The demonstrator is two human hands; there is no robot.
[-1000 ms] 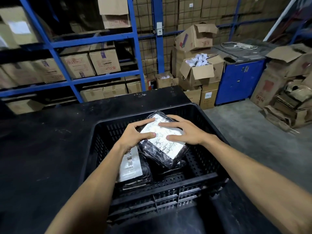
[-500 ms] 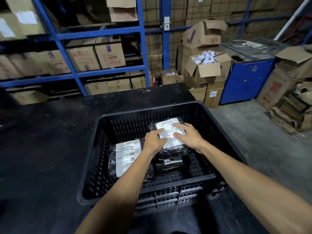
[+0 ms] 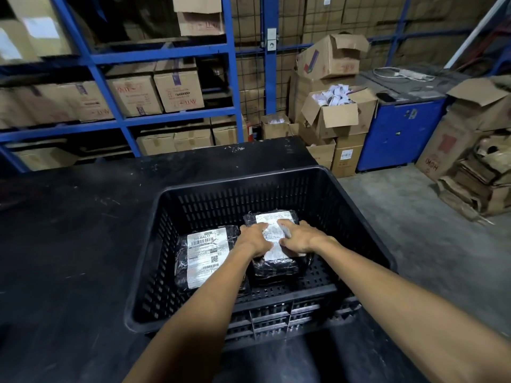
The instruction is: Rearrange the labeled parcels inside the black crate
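A black slotted crate (image 3: 359, 217) stands on a black table. Inside it lie two black-wrapped parcels with white labels. The left parcel (image 3: 203, 255) lies flat, its label facing up. The right parcel (image 3: 276, 265) rests on the crate floor beside it, possibly on top of another dark parcel. My left hand (image 3: 255, 239) and my right hand (image 3: 300, 239) both press on the right parcel's label, fingers curled over its top.
The black table (image 3: 83, 244) spreads left of the crate. Blue shelving (image 3: 166, 51) with cardboard boxes stands behind. A stack of open boxes (image 3: 337, 111), a blue cabinet (image 3: 401, 134) and flattened cartons (image 3: 475, 183) are at the right on the concrete floor.
Both hands lowered the right parcel from a raised, tilted hold down flat onto the crate's right side. The left parcel's label came fully into view.
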